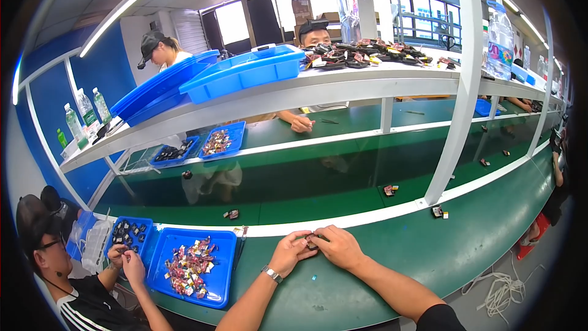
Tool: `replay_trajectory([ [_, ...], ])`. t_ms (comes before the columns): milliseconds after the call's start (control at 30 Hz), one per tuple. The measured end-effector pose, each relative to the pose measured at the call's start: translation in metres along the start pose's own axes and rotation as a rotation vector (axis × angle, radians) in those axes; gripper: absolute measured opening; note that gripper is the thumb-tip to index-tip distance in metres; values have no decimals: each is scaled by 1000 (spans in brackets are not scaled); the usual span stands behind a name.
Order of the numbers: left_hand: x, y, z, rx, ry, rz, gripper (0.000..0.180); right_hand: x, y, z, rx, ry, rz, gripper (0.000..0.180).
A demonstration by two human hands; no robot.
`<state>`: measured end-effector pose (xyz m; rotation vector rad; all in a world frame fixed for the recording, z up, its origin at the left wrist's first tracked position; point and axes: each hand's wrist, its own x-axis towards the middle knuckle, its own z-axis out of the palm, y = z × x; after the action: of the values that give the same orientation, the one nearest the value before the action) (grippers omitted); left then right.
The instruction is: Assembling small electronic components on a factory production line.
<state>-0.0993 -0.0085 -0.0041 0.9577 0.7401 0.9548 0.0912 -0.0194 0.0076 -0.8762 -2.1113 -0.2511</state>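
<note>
Head camera: the left hand (293,252) and right hand (338,246) are together above the green bench (392,263), fingertips of both pinched on a small dark piece (312,244) that they mostly hide. The step in hand looks like fine two-handed work on that piece; exactly what is being done to it I cannot tell. The next move likely calls for a steady left pinch while the right fingers finish. Reddish parts (191,268) lie in the blue tray (227,270) to the left.
</note>
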Motion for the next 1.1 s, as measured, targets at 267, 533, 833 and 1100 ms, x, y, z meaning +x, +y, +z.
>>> replay_trajectory([
  [267, 2, 0, -5, -54, -16, -26, 29, 0, 0, 1, 77, -17, 58, 13],
  [533, 0, 0, -2, -25, -20, -4, 29, 5, 0, -4, 168, -48, 14, 13],
  [833, 1, -1, -3, 50, -39, -24, 30, 5, 6, -9, 285, -161, 98, 14],
  [1100, -1, 0, -2, 84, -109, 3, 35, -1, 7, -2, 389, -149, 235, 10],
])
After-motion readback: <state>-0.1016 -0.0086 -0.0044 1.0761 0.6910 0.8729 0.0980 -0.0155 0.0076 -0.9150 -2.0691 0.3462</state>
